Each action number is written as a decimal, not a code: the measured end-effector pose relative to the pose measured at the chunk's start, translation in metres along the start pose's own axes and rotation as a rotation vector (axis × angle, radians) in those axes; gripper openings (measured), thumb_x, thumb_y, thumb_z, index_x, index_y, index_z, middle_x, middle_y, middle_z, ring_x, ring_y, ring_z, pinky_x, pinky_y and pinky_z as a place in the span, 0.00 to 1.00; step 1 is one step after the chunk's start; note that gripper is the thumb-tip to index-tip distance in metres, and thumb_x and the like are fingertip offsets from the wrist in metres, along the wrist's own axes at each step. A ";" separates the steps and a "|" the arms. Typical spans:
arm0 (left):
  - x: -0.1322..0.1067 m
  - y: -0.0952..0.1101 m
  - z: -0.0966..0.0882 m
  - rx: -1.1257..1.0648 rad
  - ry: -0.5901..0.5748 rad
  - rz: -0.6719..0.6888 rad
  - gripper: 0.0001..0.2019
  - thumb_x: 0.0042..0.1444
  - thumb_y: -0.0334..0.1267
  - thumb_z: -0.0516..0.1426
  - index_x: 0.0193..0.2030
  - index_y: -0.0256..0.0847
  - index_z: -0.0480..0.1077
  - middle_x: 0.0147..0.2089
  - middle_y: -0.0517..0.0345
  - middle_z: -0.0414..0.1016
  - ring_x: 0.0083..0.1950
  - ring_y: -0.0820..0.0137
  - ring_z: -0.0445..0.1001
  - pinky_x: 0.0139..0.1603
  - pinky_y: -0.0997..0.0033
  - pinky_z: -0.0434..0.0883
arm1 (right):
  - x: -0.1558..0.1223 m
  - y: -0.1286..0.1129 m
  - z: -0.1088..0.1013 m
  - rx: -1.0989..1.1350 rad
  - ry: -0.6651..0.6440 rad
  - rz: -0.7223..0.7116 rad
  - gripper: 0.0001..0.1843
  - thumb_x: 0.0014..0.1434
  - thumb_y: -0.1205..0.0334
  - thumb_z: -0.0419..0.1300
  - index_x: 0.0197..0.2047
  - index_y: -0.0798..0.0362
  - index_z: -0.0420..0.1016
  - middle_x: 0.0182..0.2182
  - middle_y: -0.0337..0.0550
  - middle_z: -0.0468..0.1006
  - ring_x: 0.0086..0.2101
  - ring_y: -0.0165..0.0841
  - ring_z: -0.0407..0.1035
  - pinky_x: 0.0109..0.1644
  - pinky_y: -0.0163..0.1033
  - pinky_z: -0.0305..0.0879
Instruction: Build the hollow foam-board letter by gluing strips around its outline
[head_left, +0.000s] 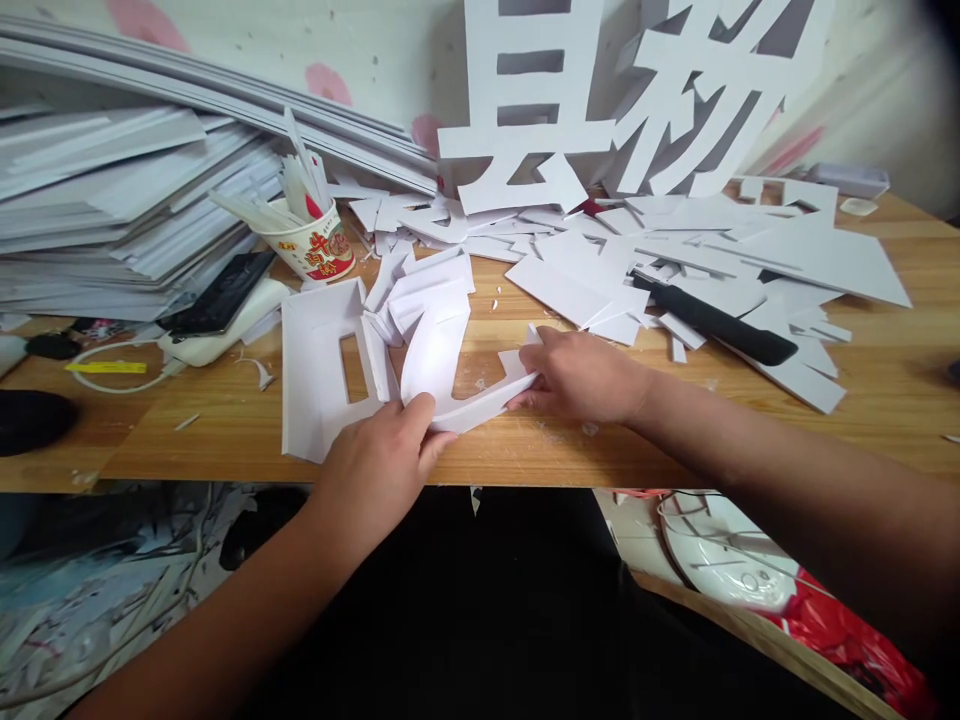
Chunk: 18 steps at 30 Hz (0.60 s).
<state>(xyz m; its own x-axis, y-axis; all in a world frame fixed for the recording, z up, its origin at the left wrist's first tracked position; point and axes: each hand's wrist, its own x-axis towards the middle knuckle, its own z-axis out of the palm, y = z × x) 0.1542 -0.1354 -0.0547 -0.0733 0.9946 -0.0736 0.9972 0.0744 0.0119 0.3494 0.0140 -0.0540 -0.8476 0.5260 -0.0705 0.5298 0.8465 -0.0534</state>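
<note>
A white foam-board cut-out (439, 355) lies near the front edge of the wooden table (225, 430). My left hand (379, 460) grips its near left corner, thumb on top, fingers curled. My right hand (581, 375) pinches the cut-out's right arm, fingers closed on it. A larger white cut piece with a rectangular hole (322, 365) lies just left, under the cut-out's edge.
White offcuts (675, 260) litter the table's right half, with a black-handled knife (712, 320) among them. Big white cut-out characters (540, 110) lean on the wall. Stacked boards (112, 200), a paper cup (315, 245) and a black phone (217, 295) sit left.
</note>
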 end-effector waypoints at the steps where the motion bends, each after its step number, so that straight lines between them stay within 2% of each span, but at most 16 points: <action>1: 0.001 0.002 0.001 0.026 0.002 -0.007 0.11 0.64 0.45 0.51 0.37 0.40 0.66 0.36 0.52 0.77 0.37 0.60 0.77 0.32 0.67 0.61 | 0.000 0.000 0.000 0.001 -0.003 0.003 0.23 0.61 0.42 0.60 0.39 0.57 0.74 0.35 0.49 0.71 0.27 0.33 0.65 0.29 0.36 0.47; 11: 0.003 -0.003 0.013 -0.001 0.110 -0.008 0.12 0.61 0.45 0.52 0.30 0.42 0.63 0.30 0.55 0.75 0.32 0.65 0.74 0.31 0.69 0.59 | 0.001 0.000 -0.002 0.017 -0.011 -0.006 0.21 0.60 0.43 0.61 0.37 0.56 0.73 0.34 0.47 0.70 0.28 0.34 0.65 0.29 0.36 0.49; 18: 0.008 -0.007 0.016 -0.048 0.174 0.031 0.14 0.59 0.44 0.53 0.24 0.42 0.59 0.23 0.59 0.67 0.25 0.70 0.66 0.28 0.70 0.56 | 0.001 0.001 0.001 0.041 0.020 -0.031 0.18 0.60 0.46 0.61 0.34 0.55 0.72 0.33 0.46 0.69 0.26 0.33 0.64 0.29 0.36 0.49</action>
<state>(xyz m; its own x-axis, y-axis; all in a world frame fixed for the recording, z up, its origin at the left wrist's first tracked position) 0.1464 -0.1290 -0.0709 -0.0486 0.9937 0.1012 0.9973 0.0427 0.0590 0.3496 0.0154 -0.0555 -0.8640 0.5012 -0.0479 0.5034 0.8587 -0.0961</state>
